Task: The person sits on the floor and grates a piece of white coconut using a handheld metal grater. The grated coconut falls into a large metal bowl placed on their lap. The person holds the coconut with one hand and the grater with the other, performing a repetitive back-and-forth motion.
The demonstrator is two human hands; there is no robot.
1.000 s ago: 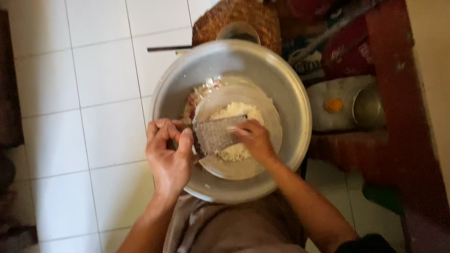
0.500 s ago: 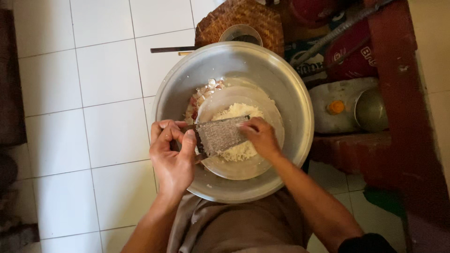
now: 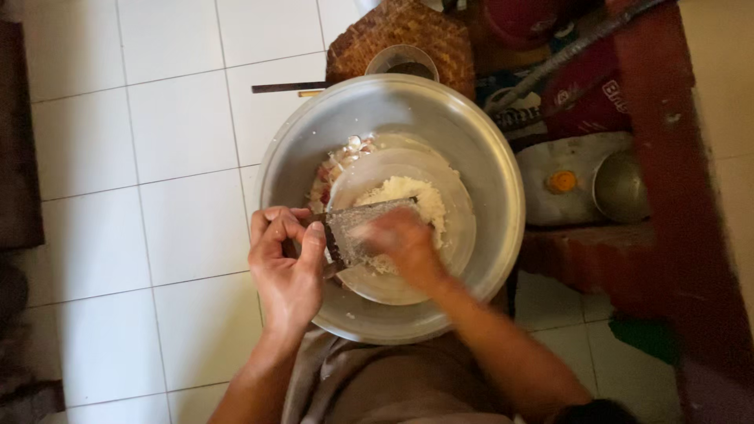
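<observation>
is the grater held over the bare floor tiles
No, the left hand holds the metal grater over the big metal basin.

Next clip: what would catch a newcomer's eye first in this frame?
The big metal basin fills the middle of the white tiled floor. Over it the left hand grips a flat grater at its end, while the blurred right hand presses on the grater's face. Under it, a smaller bowl inside the basin holds a white grated heap.
</observation>
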